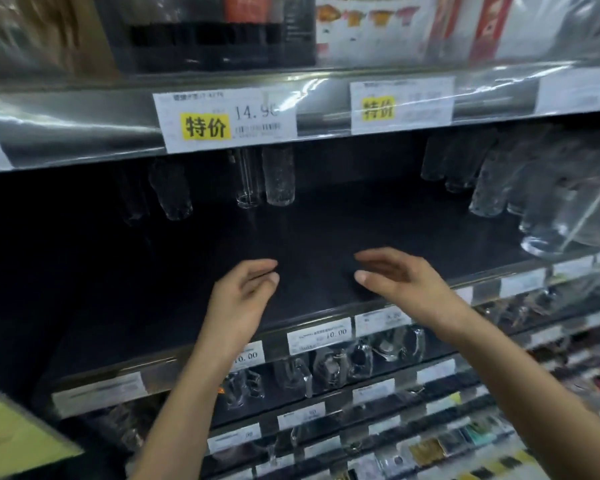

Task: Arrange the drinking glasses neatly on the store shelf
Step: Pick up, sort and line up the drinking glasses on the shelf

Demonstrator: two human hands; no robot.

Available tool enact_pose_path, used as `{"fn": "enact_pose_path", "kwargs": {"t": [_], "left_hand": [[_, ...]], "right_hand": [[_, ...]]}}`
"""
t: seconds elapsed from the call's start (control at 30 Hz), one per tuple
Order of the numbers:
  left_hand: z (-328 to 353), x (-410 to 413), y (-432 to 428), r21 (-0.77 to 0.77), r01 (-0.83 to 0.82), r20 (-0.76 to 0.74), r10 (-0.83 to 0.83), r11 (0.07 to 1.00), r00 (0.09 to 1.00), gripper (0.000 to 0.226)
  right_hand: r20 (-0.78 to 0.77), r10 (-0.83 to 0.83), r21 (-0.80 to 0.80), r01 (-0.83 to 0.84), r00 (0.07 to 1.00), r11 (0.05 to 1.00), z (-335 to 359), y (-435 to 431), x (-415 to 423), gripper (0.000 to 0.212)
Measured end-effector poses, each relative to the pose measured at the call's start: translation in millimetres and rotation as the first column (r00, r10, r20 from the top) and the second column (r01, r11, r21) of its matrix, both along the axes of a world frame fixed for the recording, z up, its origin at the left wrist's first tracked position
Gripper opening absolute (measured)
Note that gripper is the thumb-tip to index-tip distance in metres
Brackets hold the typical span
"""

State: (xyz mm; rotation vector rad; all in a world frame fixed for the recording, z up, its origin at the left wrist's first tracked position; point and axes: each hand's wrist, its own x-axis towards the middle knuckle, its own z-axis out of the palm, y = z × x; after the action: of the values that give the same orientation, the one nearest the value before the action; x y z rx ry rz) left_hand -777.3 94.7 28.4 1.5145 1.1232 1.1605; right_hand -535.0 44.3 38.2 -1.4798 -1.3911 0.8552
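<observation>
The left hand (243,292) and right hand (404,280), fingers loosely extended and holding nothing, hover side by side over the dark matte shelf (326,233), just past its front rail of price tags (319,336). Bare deck lies ahead of both. Beyond the fingertips stand two clear cylindrical drinking glasses (271,178). A glass cluster (489,188) crowds the far right, and a single glass (172,190) stands far left.

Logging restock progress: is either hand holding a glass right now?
No, the left hand and right hand are both open and empty above the dark shelf, apart from the glasses standing farther back.
</observation>
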Motion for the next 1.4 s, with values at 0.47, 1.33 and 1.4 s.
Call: {"fn": "enact_pose_path", "kwargs": {"t": [0.47,1.33,1.4], "left_hand": [[-22,136,-111,-0.006,0.401,0.085,-0.399,0.916,0.913,0.019],[-15,503,-218,-0.115,0.300,-0.005,-0.303,0.947,0.953,0.021],[-11,521,-215,-0.111,0.244,0.001,-0.246,0.963,0.969,0.020]], "right_hand": [[-0.091,-0.580,0.092,0.587,0.810,0.805,-41,-208,76,0.027],[-0.194,-0.592,-0.025,0.599,0.782,0.800,-49,-330,450,0.020],[-0.185,-0.578,-0.016,0.585,0.795,0.811,-43,-322,478,0.019]]}}
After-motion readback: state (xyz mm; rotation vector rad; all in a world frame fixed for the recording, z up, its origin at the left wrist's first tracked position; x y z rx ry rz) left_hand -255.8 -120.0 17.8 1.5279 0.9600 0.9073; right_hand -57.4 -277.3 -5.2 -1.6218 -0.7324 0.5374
